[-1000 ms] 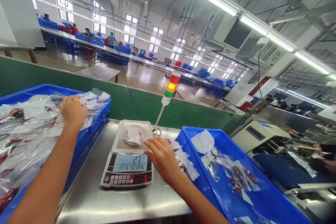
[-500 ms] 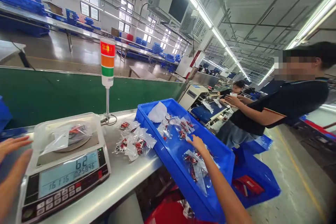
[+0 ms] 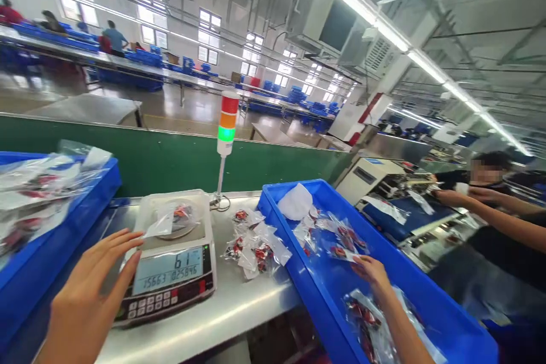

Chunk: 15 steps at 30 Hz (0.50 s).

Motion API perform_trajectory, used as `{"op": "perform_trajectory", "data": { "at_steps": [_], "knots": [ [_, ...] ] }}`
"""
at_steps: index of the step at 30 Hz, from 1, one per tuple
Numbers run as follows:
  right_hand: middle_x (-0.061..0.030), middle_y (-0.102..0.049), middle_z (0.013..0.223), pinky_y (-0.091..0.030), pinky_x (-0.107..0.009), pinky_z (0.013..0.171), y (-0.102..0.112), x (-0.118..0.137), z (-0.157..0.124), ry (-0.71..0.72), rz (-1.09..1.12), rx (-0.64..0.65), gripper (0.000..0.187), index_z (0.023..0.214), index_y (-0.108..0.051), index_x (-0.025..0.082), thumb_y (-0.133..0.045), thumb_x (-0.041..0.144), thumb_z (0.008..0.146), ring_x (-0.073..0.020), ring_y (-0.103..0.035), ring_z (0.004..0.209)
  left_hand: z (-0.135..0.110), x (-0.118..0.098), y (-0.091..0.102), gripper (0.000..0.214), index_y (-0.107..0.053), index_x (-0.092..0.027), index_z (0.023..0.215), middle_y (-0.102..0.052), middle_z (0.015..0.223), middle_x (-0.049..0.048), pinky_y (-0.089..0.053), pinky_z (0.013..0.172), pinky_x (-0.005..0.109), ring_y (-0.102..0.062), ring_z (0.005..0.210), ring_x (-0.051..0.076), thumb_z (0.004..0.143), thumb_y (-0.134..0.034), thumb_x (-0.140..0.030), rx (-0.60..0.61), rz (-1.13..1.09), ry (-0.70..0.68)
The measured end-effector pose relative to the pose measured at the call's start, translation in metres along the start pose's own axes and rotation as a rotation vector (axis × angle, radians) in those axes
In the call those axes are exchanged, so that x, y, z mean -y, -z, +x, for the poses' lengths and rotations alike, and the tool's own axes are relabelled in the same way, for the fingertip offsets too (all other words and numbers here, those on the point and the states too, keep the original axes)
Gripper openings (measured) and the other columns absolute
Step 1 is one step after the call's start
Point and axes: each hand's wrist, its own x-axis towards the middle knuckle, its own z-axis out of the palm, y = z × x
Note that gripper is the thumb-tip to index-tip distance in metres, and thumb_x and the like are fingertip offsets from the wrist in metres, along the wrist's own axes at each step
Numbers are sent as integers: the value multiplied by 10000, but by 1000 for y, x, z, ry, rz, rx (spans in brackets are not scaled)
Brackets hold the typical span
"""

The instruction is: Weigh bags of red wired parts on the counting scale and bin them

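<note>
Blue box holds bagged parts — right hand touching one, fingers bunched, grip unclear. Left hand, fingers wide, flanks the scale, bag aboard — loose bags separate scale and box.

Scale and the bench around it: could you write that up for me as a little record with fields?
Scale: shows 61 on its top line
On the scale: clear bag, reddish contents
Signal light: green lit
Left hand: open, by the scale's left edge
Right hand: at a bag in the right tray; grip unclear
Left tray: heaped with bags
</note>
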Motion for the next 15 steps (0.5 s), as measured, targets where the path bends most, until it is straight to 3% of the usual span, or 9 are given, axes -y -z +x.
{"op": "perform_trajectory", "data": {
  "at_steps": [3,7,9,12,15],
  "knots": [
    [-41,-690,584,-579,-436,592,29,10,-12,175,-124,-25,228,630,-646,303,-663,513,717,-312,-715,594,10,0,2,172,-628,-433,1106,-713,1162,-24,-555,1060,509,-659,1189,290,984,-511,-404,-6,15,20],
    [-21,-578,450,-460,-420,486,41,52,-51,517,-370,-121,368,741,-737,357,-583,678,649,-311,-616,465,16,11,-17,336,-620,-320,1295,-684,1334,46,-509,1124,504,-571,1338,298,981,-535,-405,165,47,-76],
    [-24,-611,495,-464,-392,503,27,89,-81,615,-330,-109,420,794,-748,336,-572,695,670,-288,-624,499,24,16,-33,389,-636,-272,1329,-647,1413,55,-457,1172,518,-523,1394,303,967,-539,-376,277,33,-103],
    [-49,-751,721,-516,-346,585,-17,154,-124,767,-157,-10,406,838,-749,280,-606,639,715,-256,-675,627,46,24,-53,267,-764,-267,1084,-732,1283,20,-425,1194,480,-615,1293,274,924,-559,-326,377,-60,-34],
    [-64,-789,837,-536,-317,639,-75,217,-152,990,-44,142,377,850,-744,234,-577,570,818,-238,-699,708,79,40,-55,241,-781,-258,879,-804,1018,14,-548,1011,389,-742,985,241,908,-564,-358,296,-64,123]
  ]
}}
